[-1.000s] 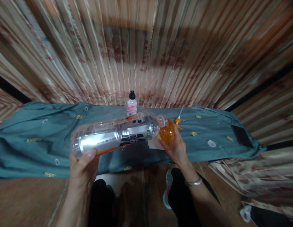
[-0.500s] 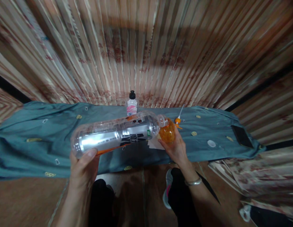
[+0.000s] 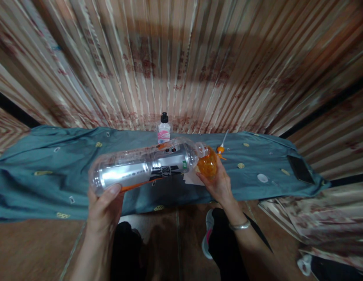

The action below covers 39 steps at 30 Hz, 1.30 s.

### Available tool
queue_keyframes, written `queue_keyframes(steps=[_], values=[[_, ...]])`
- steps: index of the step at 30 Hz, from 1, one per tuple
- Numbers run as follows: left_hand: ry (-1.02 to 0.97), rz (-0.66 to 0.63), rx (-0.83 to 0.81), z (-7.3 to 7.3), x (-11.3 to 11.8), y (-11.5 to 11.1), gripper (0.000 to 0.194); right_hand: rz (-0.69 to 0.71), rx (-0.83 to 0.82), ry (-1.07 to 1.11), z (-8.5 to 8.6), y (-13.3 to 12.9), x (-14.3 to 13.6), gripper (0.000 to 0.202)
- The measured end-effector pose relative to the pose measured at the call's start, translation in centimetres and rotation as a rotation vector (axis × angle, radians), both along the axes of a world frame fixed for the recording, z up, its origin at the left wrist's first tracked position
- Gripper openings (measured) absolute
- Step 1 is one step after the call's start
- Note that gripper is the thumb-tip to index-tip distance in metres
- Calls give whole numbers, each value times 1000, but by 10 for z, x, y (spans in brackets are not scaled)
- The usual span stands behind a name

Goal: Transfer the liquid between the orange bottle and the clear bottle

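My left hand [image 3: 106, 205] grips the base end of a large clear plastic bottle [image 3: 140, 168] with a silver label. The bottle lies nearly level in the air, its neck pointing right and sloping slightly up. In my right hand [image 3: 218, 181] is a rounded orange see-through bottle [image 3: 208, 164], fingers wrapped around its side. The clear bottle's mouth meets the top of the orange bottle; whether they touch I cannot tell. Just behind the orange bottle lies an orange spray head [image 3: 220, 150] with a pale tube.
A small bottle with a black cap [image 3: 163, 130] stands at the back of the cloth-covered table [image 3: 61, 168]. To the right lie a white round lid [image 3: 262, 178] and a dark phone [image 3: 300, 169]. White paper [image 3: 193, 178] sits beneath the orange bottle. Striped curtains [image 3: 169, 70] hang behind.
Almost nothing differs. Both hands and both held bottles keep their places; the whole view has shifted by only a few pixels.
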<state>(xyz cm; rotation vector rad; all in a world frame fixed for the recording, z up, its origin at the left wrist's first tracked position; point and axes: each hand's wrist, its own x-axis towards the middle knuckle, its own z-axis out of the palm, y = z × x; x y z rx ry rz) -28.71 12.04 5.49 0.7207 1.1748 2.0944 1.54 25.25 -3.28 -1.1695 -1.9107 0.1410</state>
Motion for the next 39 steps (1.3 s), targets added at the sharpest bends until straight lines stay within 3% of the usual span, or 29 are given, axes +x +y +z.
queue_keyframes(steps=[29, 39], values=[[34, -7, 38, -5, -3, 0, 46, 1, 3, -6, -1, 1, 0, 95], [9, -5, 35, -3, -2, -1, 62, 4, -13, 6, 0, 1, 0, 96]])
